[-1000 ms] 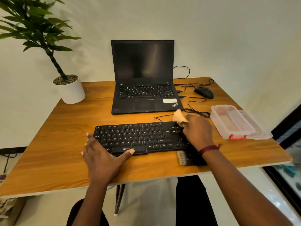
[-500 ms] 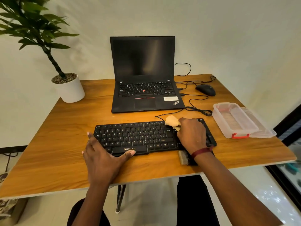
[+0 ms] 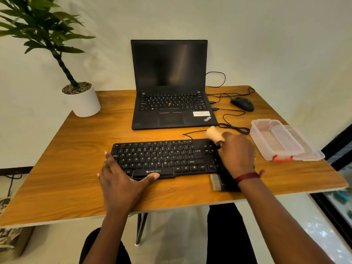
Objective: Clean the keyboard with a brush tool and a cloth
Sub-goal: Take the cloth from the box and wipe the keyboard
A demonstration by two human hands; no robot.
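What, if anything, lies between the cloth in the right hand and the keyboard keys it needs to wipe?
Nothing visible does. The right hand holds the cloth at the keyboard's far right end, the keys uncovered; the left hand only steadies the front edge.

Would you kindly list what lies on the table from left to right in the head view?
Potted plant → left hand → laptop → right hand → clear plastic container.

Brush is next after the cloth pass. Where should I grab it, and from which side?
Probably take the brush by its black body, coming from above on the right. It lies flat on the table before the keyboard, bristles pointing left; the right hand and wrist partly hide it.
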